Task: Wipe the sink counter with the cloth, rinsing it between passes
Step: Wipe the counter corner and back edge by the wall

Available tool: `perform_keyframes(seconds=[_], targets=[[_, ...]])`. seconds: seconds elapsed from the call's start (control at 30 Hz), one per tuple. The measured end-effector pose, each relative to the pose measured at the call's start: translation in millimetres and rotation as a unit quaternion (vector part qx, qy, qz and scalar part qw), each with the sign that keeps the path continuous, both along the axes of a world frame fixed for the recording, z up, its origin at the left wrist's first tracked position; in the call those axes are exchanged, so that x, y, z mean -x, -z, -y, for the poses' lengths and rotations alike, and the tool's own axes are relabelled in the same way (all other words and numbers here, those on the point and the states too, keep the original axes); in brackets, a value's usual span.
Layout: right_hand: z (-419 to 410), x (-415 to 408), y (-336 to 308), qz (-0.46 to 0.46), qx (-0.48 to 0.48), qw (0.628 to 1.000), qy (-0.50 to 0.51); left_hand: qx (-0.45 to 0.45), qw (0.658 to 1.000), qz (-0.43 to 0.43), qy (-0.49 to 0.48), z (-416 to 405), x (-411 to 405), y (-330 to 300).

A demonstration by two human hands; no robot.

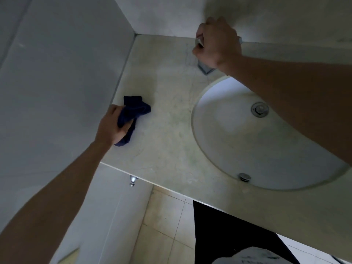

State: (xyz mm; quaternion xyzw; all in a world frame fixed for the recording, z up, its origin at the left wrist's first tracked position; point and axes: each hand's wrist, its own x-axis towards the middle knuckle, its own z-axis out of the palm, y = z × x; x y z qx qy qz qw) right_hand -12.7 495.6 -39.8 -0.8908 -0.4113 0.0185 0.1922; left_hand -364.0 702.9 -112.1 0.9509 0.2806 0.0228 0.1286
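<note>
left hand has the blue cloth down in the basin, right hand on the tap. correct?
Not quite. The head view shows the left hand holding the blue cloth on the counter, left of the basin. The right hand is on the tap.

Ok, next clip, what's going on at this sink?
A person is cleaning a bathroom sink counter. The left hand grips a dark blue cloth bunched on the counter near the left wall. The right hand is curled round the metal tap at the back of the basin. No running water is visible.
</note>
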Motion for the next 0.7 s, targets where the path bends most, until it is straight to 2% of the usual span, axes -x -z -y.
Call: perform_keyframes(seconds=[0.13, 0.3, 0.5, 0.63, 0.7], targets=[[-1.0, -0.3, 0.8, 0.007, -0.001, 1.0, 0.0, -0.039, 0.998, -0.013, 0.05, 36.4, 17.0, 3.8], [0.4, 1.9, -2.3, 0.008, 0.008, 1.0, 0.001, -0.002, 0.997, 0.034, -0.072, 134.4, 17.8, 22.3], [3.7, 5.3, -7.5, -0.005, 0.01, 1.0, 0.006, 0.103, 0.97, 0.049, -0.214, 293.0, -28.7, 21.8], [3.5, 6.3, -6.5, -0.005, 0.011, 1.0, 0.014, 0.205, 0.959, 0.052, -0.187, 369.1, -92.9, 13.5], [3.0, 5.2, -4.8, -0.012, 0.002, 1.0, 0.013, 0.3, 0.928, 0.099, -0.196, 382.2, -129.8, 9.3]])
